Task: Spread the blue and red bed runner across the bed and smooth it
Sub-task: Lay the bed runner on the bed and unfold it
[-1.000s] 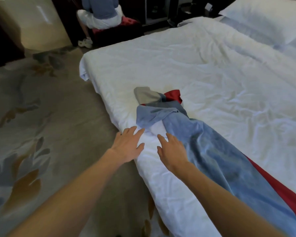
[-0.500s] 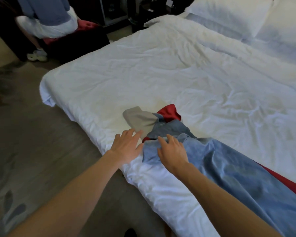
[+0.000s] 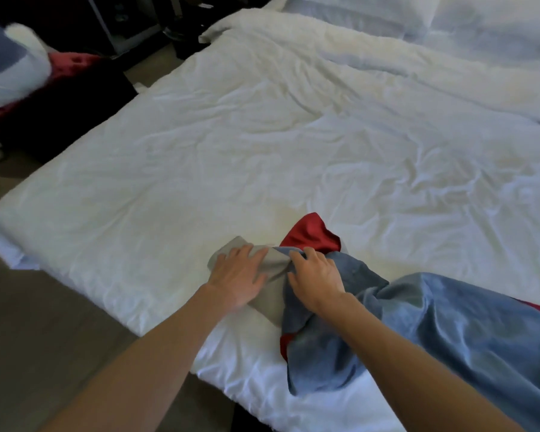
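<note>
Both hands sit on the bunched runner (image 3: 371,322) end: your left hand (image 3: 239,275) lies flat and open, your right hand (image 3: 317,279) pinches a fold, so next draw it leftward across the bed (image 3: 138,182).

No text, label, brand, number or sign can be read anywhere in the view.
</note>
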The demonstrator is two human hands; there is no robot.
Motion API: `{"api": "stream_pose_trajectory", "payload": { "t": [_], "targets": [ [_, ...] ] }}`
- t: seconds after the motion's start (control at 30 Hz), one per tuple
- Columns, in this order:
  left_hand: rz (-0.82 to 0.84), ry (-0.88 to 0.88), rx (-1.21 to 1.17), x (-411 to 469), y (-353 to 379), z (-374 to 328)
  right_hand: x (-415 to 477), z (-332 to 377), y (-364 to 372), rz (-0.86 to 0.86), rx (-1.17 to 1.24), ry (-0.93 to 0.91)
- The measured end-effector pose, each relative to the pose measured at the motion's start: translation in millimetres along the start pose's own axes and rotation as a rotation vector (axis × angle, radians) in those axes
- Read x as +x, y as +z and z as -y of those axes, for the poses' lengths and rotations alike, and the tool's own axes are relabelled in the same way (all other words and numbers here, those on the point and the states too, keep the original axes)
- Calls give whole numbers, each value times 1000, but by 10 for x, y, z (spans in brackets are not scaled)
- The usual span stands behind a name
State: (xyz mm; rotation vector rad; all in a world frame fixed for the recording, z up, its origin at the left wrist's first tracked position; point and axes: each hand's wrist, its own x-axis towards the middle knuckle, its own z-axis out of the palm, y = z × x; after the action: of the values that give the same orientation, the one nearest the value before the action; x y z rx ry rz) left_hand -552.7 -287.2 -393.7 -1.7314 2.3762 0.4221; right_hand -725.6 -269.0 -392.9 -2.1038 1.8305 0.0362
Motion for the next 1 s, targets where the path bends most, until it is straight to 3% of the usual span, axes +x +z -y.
{"api": "stream_pose_trajectory", "payload": {
  "t": [0.27, 0.57, 0.8, 1.0],
  "targets": [
    [116, 279, 130, 863, 316, 113, 520, -244, 330, 82, 43, 210],
    [199, 366, 162, 1309, 569, 221, 858, -147, 530, 81, 7, 337],
    [195, 526, 222, 1390, 461, 526, 1010, 159, 683, -45, 106, 476],
    [138, 494, 195, 1389, 256, 1067, 1358, 597, 642, -167, 215, 464]
  ]
}}
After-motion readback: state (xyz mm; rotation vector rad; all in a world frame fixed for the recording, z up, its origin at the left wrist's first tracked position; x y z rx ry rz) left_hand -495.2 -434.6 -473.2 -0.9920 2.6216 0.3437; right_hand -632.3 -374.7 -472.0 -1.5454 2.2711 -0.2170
